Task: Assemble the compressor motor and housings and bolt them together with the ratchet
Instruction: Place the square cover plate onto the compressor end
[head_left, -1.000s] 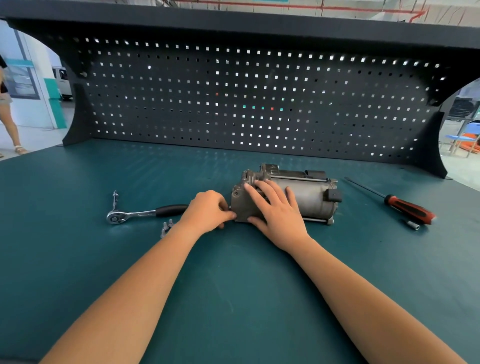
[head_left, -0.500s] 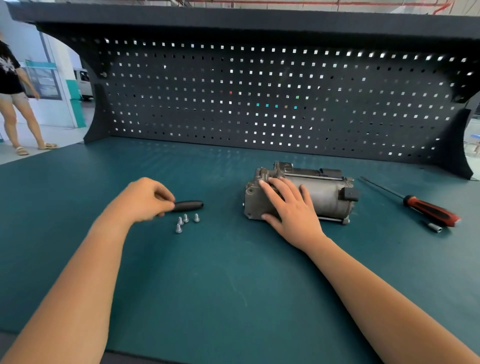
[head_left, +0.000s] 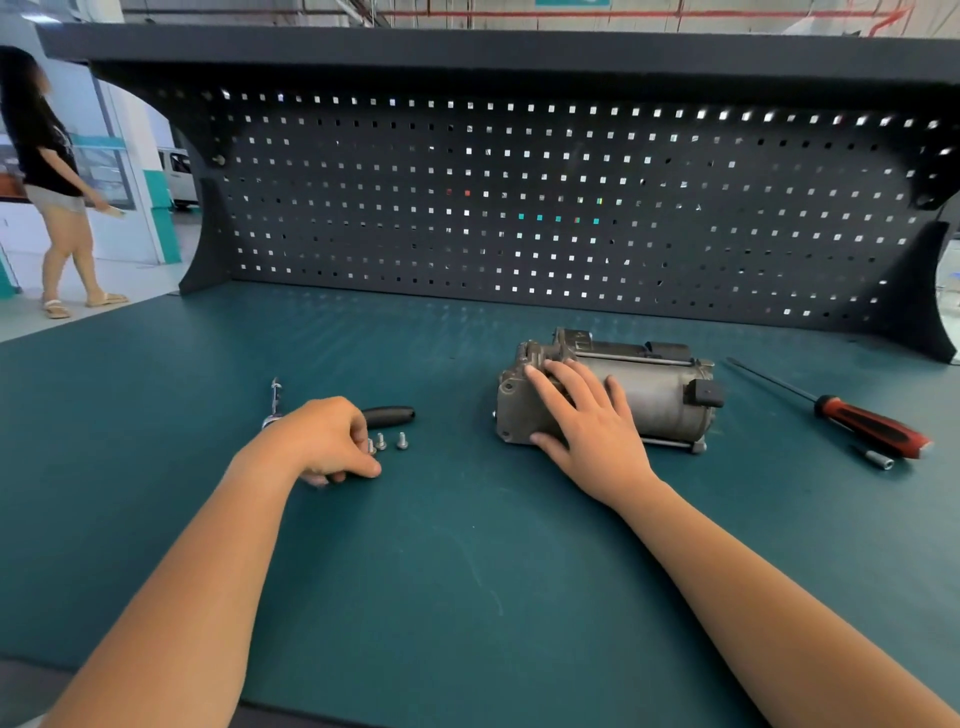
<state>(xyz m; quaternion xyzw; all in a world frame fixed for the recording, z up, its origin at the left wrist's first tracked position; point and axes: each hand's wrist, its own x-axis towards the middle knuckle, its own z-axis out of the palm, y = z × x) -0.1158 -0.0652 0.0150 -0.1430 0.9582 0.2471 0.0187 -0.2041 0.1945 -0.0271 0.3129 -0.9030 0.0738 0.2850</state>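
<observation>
Resting flat, straight-fingered right hand (head_left: 587, 421) on compressor (head_left: 660, 395). Curling left hand (head_left: 322, 441) beside bolts (head_left: 401, 440), hiding ratchet (head_left: 389, 414) head; can't tell if pinching one. Right of compressor, apart: screwdriver (head_left: 872, 426), bit (head_left: 878, 460).

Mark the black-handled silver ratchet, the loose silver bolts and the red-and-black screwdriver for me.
black-handled silver ratchet (head_left: 392, 415): head view, on its black grip.
loose silver bolts (head_left: 401, 440): head view, on the rightmost bolt.
red-and-black screwdriver (head_left: 872, 430): head view, mid-handle.
</observation>
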